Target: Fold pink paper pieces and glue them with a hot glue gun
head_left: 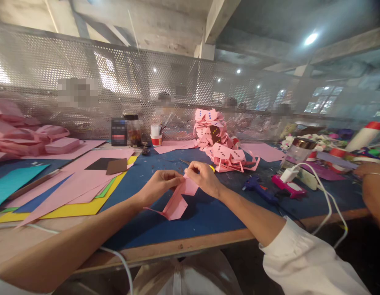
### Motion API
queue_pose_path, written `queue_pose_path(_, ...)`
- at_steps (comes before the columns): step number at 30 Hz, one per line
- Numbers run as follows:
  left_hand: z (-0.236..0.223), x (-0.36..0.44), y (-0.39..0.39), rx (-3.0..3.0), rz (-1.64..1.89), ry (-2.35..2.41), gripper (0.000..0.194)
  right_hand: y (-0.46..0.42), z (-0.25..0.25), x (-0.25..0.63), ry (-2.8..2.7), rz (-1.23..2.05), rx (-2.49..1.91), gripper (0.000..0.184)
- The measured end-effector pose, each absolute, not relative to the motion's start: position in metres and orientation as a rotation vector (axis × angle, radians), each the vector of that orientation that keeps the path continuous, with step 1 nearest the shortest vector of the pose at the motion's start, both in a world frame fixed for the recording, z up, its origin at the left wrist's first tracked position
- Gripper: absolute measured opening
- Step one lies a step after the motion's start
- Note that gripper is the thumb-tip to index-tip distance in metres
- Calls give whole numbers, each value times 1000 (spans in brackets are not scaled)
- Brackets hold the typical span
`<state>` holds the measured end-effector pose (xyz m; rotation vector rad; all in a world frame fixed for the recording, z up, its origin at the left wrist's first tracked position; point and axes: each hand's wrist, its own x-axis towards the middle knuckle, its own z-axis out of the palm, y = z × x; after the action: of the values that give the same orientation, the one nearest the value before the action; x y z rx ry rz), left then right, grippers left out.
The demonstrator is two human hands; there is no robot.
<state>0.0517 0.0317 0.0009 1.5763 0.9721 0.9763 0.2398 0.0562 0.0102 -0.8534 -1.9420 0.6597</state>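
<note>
Both hands meet over the blue table mat (205,217), pinching one folded piece of pink craft foam or paper (176,203). The fingers of my left hand (163,184) close on its upper left edge. My right hand (205,177) grips the top of the same piece, its fingertips close to the left ones. Below the hands the piece hangs in angled flaps, with a thin strip sticking out to the left. Just beyond stands a pile of pink folded pieces with dotted marks (212,137). A yellow-handled tool (212,168) is partly hidden behind my right hand.
Coloured sheets (82,205) lie at left, before stacked pink pieces (20,131). A blue glue gun (260,189), a pink power strip (290,186) with a white cable and a clear jar (296,153) are at right. Another person's arm (374,192) reaches in. A perforated screen (177,86) borders the back.
</note>
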Motion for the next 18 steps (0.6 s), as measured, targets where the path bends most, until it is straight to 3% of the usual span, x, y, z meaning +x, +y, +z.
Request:
queue_pose_path(8, 3, 50, 34, 1479, 1079, 998, 30, 62, 6, 241, -1945, 659, -884, 41)
queue_pose_path(18, 4, 51, 32, 1465, 1074, 978, 30, 59, 9, 243, -1935, 703, -847, 44)
